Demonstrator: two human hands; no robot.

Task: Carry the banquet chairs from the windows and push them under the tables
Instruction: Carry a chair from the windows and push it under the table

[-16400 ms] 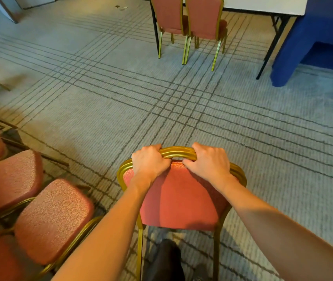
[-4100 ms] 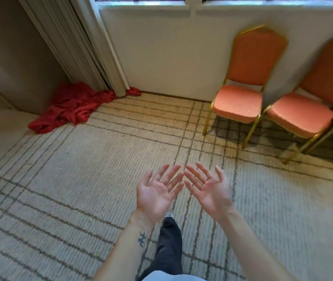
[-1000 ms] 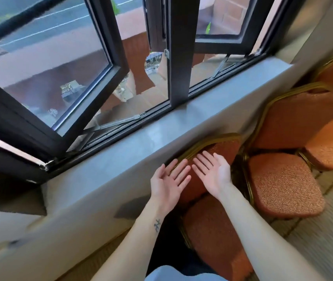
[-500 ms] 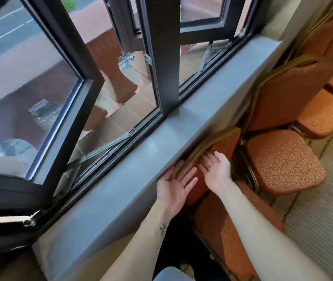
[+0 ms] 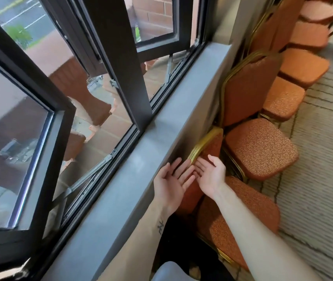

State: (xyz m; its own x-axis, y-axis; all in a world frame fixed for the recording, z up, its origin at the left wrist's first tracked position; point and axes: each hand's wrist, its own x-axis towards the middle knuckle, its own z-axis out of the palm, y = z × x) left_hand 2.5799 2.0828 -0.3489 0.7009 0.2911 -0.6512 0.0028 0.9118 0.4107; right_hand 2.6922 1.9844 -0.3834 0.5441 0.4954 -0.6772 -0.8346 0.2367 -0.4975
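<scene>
Chair [image 5: 208, 144]: backed against the wall under the window sill [image 5: 141, 169], top rail lengthwise along it, just ahead of both empty, spread hands; right hand [image 5: 210, 177] nearer than left hand [image 5: 171, 183].

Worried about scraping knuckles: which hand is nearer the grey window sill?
Left. The left hand, palm up, sits right by the front edge of the grey window sill; the right hand is farther out, before the orange gold-framed chair back.
</scene>
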